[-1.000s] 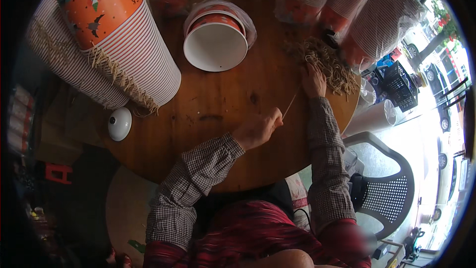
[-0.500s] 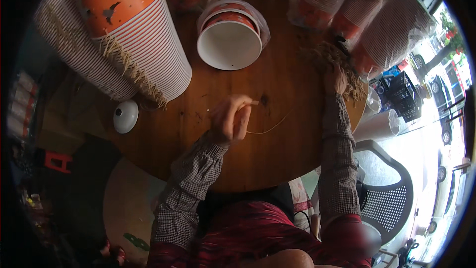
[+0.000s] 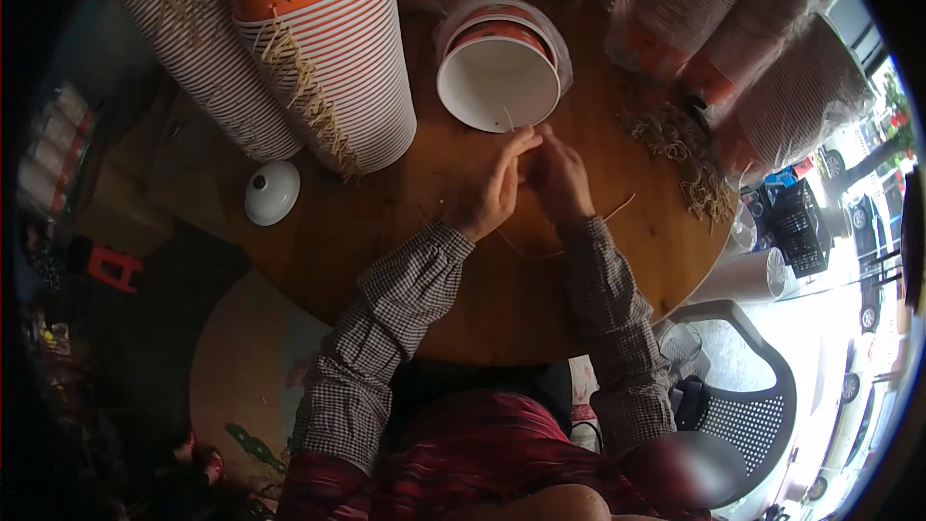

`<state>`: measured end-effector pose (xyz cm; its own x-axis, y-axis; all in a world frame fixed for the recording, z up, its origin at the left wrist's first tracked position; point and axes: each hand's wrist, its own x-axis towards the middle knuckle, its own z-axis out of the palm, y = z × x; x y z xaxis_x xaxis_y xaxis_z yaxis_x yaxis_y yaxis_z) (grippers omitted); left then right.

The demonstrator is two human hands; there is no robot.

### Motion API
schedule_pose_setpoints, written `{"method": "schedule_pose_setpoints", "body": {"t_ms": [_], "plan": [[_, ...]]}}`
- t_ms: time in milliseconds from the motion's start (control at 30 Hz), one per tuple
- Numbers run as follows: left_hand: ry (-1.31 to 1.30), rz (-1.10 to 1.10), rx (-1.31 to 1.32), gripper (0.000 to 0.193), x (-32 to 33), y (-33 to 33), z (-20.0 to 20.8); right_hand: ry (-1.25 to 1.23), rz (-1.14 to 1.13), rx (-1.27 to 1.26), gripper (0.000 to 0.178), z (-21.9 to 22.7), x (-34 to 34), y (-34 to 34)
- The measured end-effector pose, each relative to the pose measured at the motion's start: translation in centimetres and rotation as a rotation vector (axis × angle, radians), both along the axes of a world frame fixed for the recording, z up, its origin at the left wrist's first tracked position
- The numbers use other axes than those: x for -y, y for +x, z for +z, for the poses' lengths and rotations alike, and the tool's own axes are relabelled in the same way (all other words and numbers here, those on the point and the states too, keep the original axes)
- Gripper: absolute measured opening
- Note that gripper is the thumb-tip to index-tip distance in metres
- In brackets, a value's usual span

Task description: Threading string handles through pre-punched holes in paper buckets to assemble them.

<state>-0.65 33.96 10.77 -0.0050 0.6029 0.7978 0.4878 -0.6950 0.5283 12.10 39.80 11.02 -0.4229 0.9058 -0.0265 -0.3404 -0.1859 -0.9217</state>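
Observation:
Over the middle of the round wooden table (image 3: 463,318), my left hand (image 3: 492,191) and my right hand (image 3: 561,178) meet at the fingertips. The left fingers pinch a thin tan string (image 3: 618,207); a short end sticks up above them, and a long tail curves across the tabletop under the right wrist. My right fingers are closed at the same spot, and their grip is partly hidden. Just beyond the fingertips lies a paper bucket (image 3: 497,82), white inside and orange outside, mouth toward me, a small dark hole near its lower rim. Another bucket in clear plastic is behind it.
Tall stacks of nested orange-and-white buckets (image 3: 338,68) with knotted strings stand at left, beside a white lid (image 3: 272,193). A pile of tan strings (image 3: 680,150) lies at right, near plastic-wrapped bucket stacks (image 3: 796,101). A grey chair (image 3: 748,415) stands at lower right.
My right hand has left the string pile and come to the middle, meeting my left hand. The left hand has moved up and right, toward the bucket. The view has shifted slightly.

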Motion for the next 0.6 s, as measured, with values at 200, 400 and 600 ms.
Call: {"method": "schedule_pose_setpoints", "body": {"t_ms": [200, 400, 600], "plan": [[-0.032, 0.049, -0.085, 0.040, -0.4, -2.2, -0.2, 0.422, 0.059, 0.070, 0.028, -0.9, 1.8, -2.5], [-0.179, -0.012, 0.052, 0.038, -0.6, -2.5, -0.6, 0.030, 0.014, 0.297, 0.015, 0.1, 0.7, -0.5], [-0.319, -0.028, 0.449, 0.024, -1.6, -3.9, -2.2, 0.086, 0.042, 0.288, 0.019, 0.3, 0.6, -0.1]]}}
